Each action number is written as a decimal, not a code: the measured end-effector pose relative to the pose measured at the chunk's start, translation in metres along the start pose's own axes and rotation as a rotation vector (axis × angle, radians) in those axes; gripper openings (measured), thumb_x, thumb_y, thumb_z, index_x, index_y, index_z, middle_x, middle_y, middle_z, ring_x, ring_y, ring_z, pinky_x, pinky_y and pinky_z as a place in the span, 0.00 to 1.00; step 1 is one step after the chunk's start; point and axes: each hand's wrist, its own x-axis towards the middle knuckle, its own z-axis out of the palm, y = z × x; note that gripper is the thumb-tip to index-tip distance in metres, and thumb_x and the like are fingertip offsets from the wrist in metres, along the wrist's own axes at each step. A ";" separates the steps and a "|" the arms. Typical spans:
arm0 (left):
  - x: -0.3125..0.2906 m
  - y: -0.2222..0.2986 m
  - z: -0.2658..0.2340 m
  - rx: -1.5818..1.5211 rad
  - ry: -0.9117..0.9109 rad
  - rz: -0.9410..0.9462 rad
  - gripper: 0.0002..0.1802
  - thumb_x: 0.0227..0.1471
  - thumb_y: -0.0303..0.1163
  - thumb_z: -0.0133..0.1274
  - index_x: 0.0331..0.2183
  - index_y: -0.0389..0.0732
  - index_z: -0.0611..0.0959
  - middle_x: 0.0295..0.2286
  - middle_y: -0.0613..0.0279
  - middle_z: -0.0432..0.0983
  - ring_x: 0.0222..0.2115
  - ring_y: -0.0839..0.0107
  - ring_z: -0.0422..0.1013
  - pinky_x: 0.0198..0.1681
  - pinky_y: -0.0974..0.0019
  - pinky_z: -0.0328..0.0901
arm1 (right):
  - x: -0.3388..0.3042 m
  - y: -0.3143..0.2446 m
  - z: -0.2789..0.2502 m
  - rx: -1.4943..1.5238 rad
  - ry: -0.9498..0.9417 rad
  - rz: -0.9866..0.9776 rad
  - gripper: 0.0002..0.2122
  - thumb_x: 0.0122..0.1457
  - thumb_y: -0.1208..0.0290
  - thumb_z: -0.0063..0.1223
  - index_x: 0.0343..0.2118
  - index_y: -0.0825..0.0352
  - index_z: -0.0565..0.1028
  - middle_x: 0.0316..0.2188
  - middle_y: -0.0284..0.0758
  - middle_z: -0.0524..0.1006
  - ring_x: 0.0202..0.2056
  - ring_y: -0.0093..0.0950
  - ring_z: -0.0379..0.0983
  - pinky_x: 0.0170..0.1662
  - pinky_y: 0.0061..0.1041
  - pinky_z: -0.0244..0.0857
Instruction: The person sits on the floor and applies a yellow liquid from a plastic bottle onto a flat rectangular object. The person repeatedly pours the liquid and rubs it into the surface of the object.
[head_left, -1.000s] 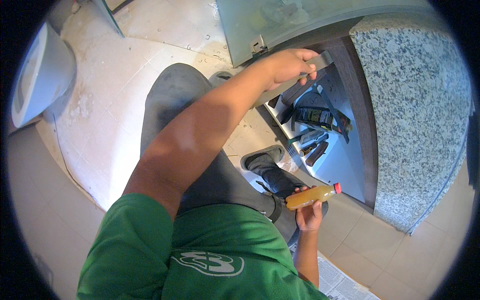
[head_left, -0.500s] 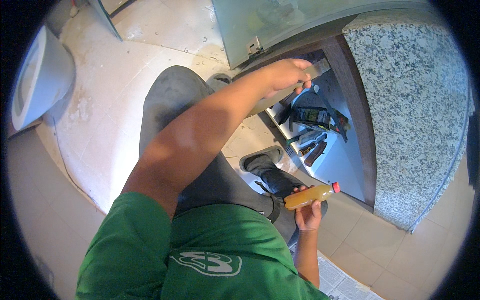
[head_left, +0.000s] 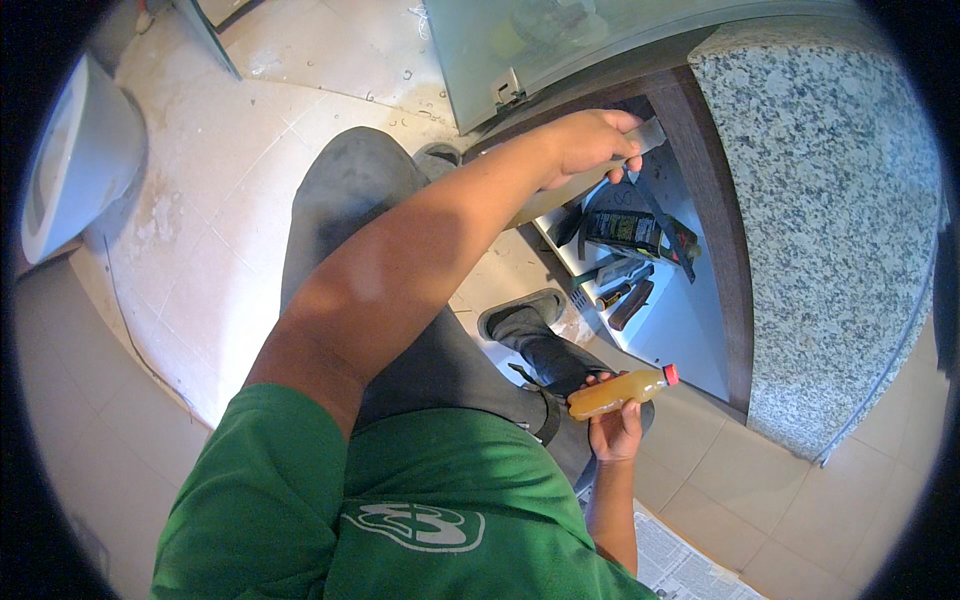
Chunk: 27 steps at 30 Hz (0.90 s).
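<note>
My left hand (head_left: 592, 148) reaches over my knees to the top of an open under-counter cabinet. Its fingers are closed round a long flat greyish strip (head_left: 648, 136) with a paler end; my forearm hides part of it, so its kind is unclear. Lower down, beside my knee, my right hand (head_left: 617, 432) grips a clear plastic bottle (head_left: 612, 394) of yellow-orange liquid, tilted with its red cap pointing right. Inside the cabinet, near my left hand, lie a black printed package (head_left: 625, 230) and several small tools, among them a brown block-like piece (head_left: 630, 305).
A speckled granite slab (head_left: 820, 240) borders the cabinet's right side. A glass panel (head_left: 600, 50) with a metal fitting stands beyond my left arm. At far left is a white toilet bowl (head_left: 85, 160). Newspaper (head_left: 680, 560) lies on the tiled floor at lower right.
My left hand and the flat strip have shifted slightly right, towards the cabinet's wooden frame. The right hand and the bottle have stayed nearly still.
</note>
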 end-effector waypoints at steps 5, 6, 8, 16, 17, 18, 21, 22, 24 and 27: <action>0.000 -0.002 -0.001 0.005 -0.016 0.021 0.11 0.57 0.31 0.49 0.41 0.39 0.79 0.31 0.67 0.74 0.27 0.77 0.66 0.40 0.70 0.61 | 0.000 0.002 -0.002 -0.003 0.000 -0.004 0.27 0.58 0.55 0.61 0.56 0.62 0.67 0.50 0.40 0.74 0.54 0.44 0.69 0.59 0.50 0.62; -0.001 -0.002 0.000 0.002 -0.015 0.022 0.11 0.57 0.31 0.49 0.41 0.39 0.79 0.31 0.67 0.74 0.27 0.77 0.66 0.40 0.70 0.61 | 0.000 0.002 -0.003 -0.003 0.001 -0.004 0.27 0.58 0.54 0.60 0.56 0.62 0.67 0.50 0.39 0.74 0.54 0.44 0.69 0.59 0.50 0.62; -0.004 -0.001 0.001 0.014 -0.014 0.018 0.12 0.58 0.32 0.49 0.42 0.39 0.78 0.31 0.67 0.74 0.27 0.77 0.66 0.40 0.70 0.61 | 0.000 0.002 -0.003 -0.001 0.001 -0.004 0.27 0.58 0.54 0.60 0.56 0.62 0.67 0.50 0.39 0.73 0.54 0.44 0.68 0.59 0.50 0.62; -0.016 0.002 0.008 0.083 0.005 0.014 0.15 0.59 0.32 0.46 0.47 0.39 0.77 0.30 0.69 0.73 0.26 0.78 0.65 0.41 0.71 0.61 | 0.001 0.003 -0.004 0.011 -0.002 -0.012 0.27 0.58 0.54 0.60 0.56 0.62 0.67 0.50 0.40 0.73 0.54 0.44 0.68 0.59 0.51 0.61; -0.017 0.002 0.008 0.086 0.010 0.013 0.15 0.59 0.32 0.46 0.47 0.39 0.77 0.30 0.69 0.73 0.26 0.78 0.65 0.40 0.71 0.61 | 0.001 0.003 -0.003 0.011 -0.004 -0.014 0.27 0.59 0.54 0.60 0.56 0.62 0.67 0.50 0.40 0.73 0.54 0.44 0.68 0.59 0.51 0.61; -0.018 0.002 0.008 0.090 0.015 0.012 0.15 0.59 0.32 0.46 0.47 0.40 0.77 0.30 0.69 0.73 0.26 0.78 0.65 0.40 0.72 0.61 | 0.001 0.003 -0.003 0.012 -0.006 -0.015 0.27 0.59 0.54 0.60 0.56 0.62 0.67 0.50 0.40 0.73 0.54 0.44 0.68 0.59 0.51 0.61; -0.021 0.003 0.011 0.086 0.020 -0.001 0.13 0.59 0.32 0.46 0.45 0.40 0.77 0.30 0.69 0.72 0.26 0.78 0.66 0.38 0.71 0.61 | 0.001 0.002 -0.001 0.018 -0.010 -0.013 0.27 0.59 0.54 0.59 0.56 0.62 0.67 0.50 0.40 0.73 0.54 0.44 0.68 0.59 0.50 0.61; -0.022 0.004 0.011 0.098 0.017 -0.025 0.12 0.59 0.32 0.46 0.44 0.40 0.77 0.29 0.69 0.72 0.26 0.78 0.66 0.38 0.71 0.61 | 0.001 0.002 -0.001 0.020 -0.012 -0.012 0.26 0.59 0.54 0.59 0.56 0.62 0.67 0.50 0.40 0.73 0.54 0.44 0.68 0.59 0.50 0.61; -0.025 0.004 0.010 0.124 0.011 -0.074 0.11 0.59 0.32 0.46 0.42 0.40 0.77 0.29 0.69 0.72 0.26 0.78 0.66 0.36 0.71 0.62 | 0.001 0.001 -0.001 0.014 -0.017 -0.017 0.26 0.59 0.54 0.59 0.56 0.62 0.67 0.50 0.40 0.73 0.54 0.44 0.68 0.59 0.50 0.61; -0.027 -0.004 0.015 0.100 0.036 -0.086 0.08 0.59 0.32 0.46 0.39 0.41 0.77 0.29 0.67 0.73 0.26 0.77 0.66 0.35 0.70 0.62 | 0.001 0.002 -0.002 0.011 -0.020 -0.023 0.27 0.59 0.54 0.59 0.56 0.62 0.67 0.50 0.40 0.73 0.54 0.44 0.68 0.59 0.51 0.61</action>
